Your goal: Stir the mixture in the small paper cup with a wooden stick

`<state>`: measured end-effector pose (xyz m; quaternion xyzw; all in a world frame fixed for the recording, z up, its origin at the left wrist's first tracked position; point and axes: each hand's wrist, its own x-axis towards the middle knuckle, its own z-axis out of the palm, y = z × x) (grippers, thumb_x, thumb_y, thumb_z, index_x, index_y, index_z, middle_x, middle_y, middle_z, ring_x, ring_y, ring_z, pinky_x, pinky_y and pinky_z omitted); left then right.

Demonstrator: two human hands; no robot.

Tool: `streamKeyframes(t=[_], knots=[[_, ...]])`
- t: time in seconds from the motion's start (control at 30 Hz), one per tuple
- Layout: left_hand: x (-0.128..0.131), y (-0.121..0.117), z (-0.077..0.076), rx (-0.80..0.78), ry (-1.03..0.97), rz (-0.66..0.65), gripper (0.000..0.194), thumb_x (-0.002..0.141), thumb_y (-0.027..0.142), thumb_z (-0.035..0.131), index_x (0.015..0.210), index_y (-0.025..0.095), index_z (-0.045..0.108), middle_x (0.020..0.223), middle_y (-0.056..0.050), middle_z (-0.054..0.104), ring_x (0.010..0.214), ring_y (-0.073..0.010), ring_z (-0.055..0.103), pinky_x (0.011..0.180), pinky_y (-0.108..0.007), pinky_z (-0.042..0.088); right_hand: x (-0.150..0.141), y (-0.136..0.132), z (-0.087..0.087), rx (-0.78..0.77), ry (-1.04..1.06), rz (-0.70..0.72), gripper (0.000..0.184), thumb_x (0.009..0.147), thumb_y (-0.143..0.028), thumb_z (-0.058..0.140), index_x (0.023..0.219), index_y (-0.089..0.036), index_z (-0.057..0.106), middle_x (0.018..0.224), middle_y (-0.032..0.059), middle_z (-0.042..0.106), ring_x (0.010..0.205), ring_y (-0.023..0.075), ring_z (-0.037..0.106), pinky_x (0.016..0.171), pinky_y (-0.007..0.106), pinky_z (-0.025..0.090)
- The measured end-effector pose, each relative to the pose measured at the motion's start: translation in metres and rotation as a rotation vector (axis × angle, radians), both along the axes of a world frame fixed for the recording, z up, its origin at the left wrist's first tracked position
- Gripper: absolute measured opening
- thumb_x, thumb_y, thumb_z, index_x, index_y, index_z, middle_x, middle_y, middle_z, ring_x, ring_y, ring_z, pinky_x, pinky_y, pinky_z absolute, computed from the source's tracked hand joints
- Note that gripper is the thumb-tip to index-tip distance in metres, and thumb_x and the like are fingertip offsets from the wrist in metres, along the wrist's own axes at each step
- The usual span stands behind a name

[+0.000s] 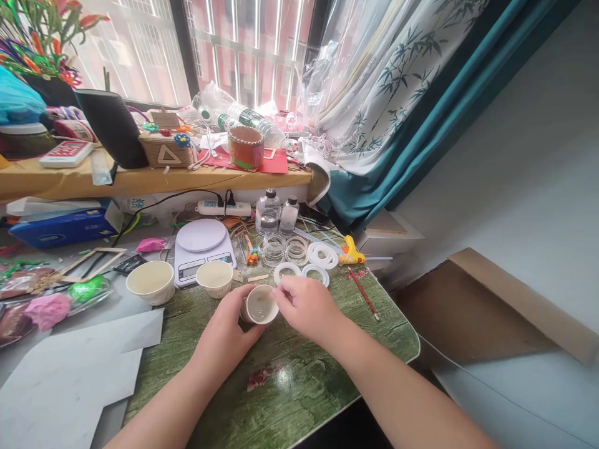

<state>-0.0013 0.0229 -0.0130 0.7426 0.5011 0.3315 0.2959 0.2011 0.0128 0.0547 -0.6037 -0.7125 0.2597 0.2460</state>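
My left hand (223,333) is wrapped around a small paper cup (253,295), tilted so that its opening faces me. A clear, shiny liquid (261,308) lies in the cup. At the cup's right rim my right hand (309,307) is closed in a pinch; whatever its fingers hold is hidden. Just behind the cup lies a flat wooden stick (258,278). A second paper cup (214,287) stands to the left of it, and a larger paper bowl (150,293) farther left. White ring moulds (322,255) lie beyond my right hand.
Behind the cups sits a digital kitchen scale (201,238). Two clear bottles with black caps (268,212) stand by the power strip (224,208). A yellow glue gun (352,249) and a red pencil (364,294) lie right, near the table edge. Grey sheets (70,374) cover the left.
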Motion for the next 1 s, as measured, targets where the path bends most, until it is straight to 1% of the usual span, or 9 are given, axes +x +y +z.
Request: streamKeyframes(t=[0.1,0.2,0.3,0.47,0.57,0.73,0.87,0.93,1.0], knots=[[0.000,0.000,0.002,-0.002,0.004,-0.013,0.053,0.082,0.032,0.074,0.132,0.026,0.059,0.132,-0.008,0.071,0.120,-0.0311,0.069,0.105,-0.049,0.057,0.001,0.000,0.002,-0.054,0.015,0.011,0.028,0.092,-0.023,0.062,0.067,-0.019,0.051,0.062,-0.0039,0.050,0.059,0.0111,0.040,0.056,0.027,0.022],[0.000,0.000,0.003,-0.018,0.016,-0.019,0.053,0.082,0.033,0.075,0.132,0.027,0.059,0.133,-0.008,0.071,0.121,-0.0311,0.069,0.104,-0.049,0.057,0.002,0.000,0.003,-0.019,0.005,-0.001,0.029,0.091,-0.022,0.062,0.066,-0.019,0.050,0.063,-0.0035,0.050,0.060,0.0112,0.040,0.056,0.027,0.022],[-0.001,0.000,0.003,-0.036,0.032,-0.027,0.054,0.082,0.032,0.075,0.133,0.027,0.058,0.134,-0.009,0.070,0.122,-0.0312,0.068,0.104,-0.049,0.056,0.001,0.000,0.002,-0.067,0.043,0.034,0.026,0.091,-0.022,0.062,0.068,-0.019,0.052,0.063,-0.0039,0.052,0.059,0.0107,0.042,0.055,0.026,0.023],[0.000,-0.001,0.004,-0.026,0.045,-0.030,0.052,0.083,0.033,0.075,0.132,0.027,0.059,0.133,-0.008,0.071,0.122,-0.0311,0.069,0.104,-0.048,0.056,0.001,-0.002,0.001,-0.044,0.049,0.035,0.025,0.092,-0.023,0.061,0.069,-0.019,0.054,0.064,-0.0037,0.054,0.060,0.0104,0.042,0.057,0.026,0.024],[0.000,-0.002,0.005,-0.028,0.045,-0.025,0.051,0.084,0.035,0.074,0.132,0.027,0.059,0.133,-0.007,0.071,0.122,-0.0309,0.069,0.104,-0.048,0.056,0.000,-0.002,0.000,-0.013,0.035,0.015,0.024,0.091,-0.020,0.061,0.068,-0.018,0.053,0.065,-0.0037,0.053,0.061,0.0104,0.042,0.057,0.026,0.024],[0.000,-0.001,0.005,-0.014,0.035,-0.032,0.052,0.083,0.031,0.074,0.133,0.027,0.059,0.133,-0.008,0.071,0.122,-0.0312,0.069,0.105,-0.049,0.056,0.000,-0.002,-0.003,-0.018,0.041,0.028,0.023,0.093,-0.021,0.061,0.070,-0.019,0.054,0.066,-0.0033,0.053,0.062,0.0111,0.044,0.057,0.026,0.024],[-0.001,0.000,0.004,-0.008,0.036,-0.034,0.053,0.082,0.030,0.075,0.133,0.026,0.059,0.133,-0.009,0.071,0.122,-0.0314,0.069,0.105,-0.049,0.056,-0.001,-0.003,-0.006,-0.016,0.037,0.045,0.025,0.093,-0.022,0.061,0.069,-0.019,0.052,0.066,-0.0036,0.052,0.061,0.0109,0.043,0.058,0.026,0.025],[-0.001,0.000,0.003,-0.006,0.034,-0.031,0.053,0.082,0.029,0.075,0.133,0.026,0.059,0.133,-0.009,0.071,0.122,-0.0313,0.069,0.105,-0.049,0.057,-0.002,-0.002,-0.008,0.010,0.029,0.024,0.026,0.092,-0.021,0.061,0.069,-0.019,0.050,0.066,-0.0037,0.051,0.062,0.0110,0.042,0.058,0.026,0.024],[-0.001,0.000,0.002,-0.002,0.029,-0.030,0.053,0.082,0.029,0.075,0.133,0.027,0.060,0.133,-0.008,0.071,0.122,-0.0314,0.069,0.105,-0.049,0.057,-0.002,-0.002,-0.010,-0.005,0.022,0.023,0.025,0.091,-0.021,0.061,0.068,-0.019,0.050,0.065,-0.0040,0.050,0.061,0.0111,0.042,0.058,0.026,0.024]])
